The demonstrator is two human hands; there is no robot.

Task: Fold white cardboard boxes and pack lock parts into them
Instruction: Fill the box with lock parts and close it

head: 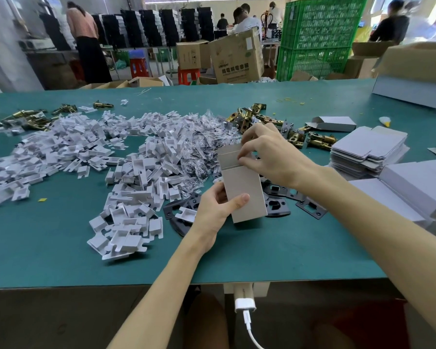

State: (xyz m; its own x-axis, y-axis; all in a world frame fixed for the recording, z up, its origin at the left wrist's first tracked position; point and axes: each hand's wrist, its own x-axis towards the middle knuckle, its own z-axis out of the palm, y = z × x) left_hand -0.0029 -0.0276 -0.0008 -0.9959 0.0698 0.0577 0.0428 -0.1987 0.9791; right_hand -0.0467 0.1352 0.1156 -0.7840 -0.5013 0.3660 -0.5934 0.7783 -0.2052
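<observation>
The white cardboard box (244,192) stands upright, held over the green table (61,248) near its middle. It is a slim rectangular sleeve of matte, smooth board with crisp creases, and its top flap is raised and scored across. The left hand (217,207) grips the box's lower part, fingers curled behind it and the thumb flat on the front face. The right hand (269,154) arches over the top and pinches the flap's right edge between thumb and fingertips.

Just beneath and beside the box lie black metal plates (277,205), flat and dull, with cut-out holes and rounded corners. To the left spreads a wide, loose heap of white plastic inserts (126,177), small moulded pieces with notched tabs. Crinkled clear plastic bags (199,147) glint along the heap's far right side. Behind the right hand sits a cluster of brass latch bolts (252,117), shiny and cylindrical with plated ends; more lie at the far left of the table.

To the right rests a neat stack of flat box blanks (368,152) with rounded tabs, and beyond it one folded box (335,123) lying on its side. Past the table stand brown cartons (234,56) and green mesh crates (320,34).
</observation>
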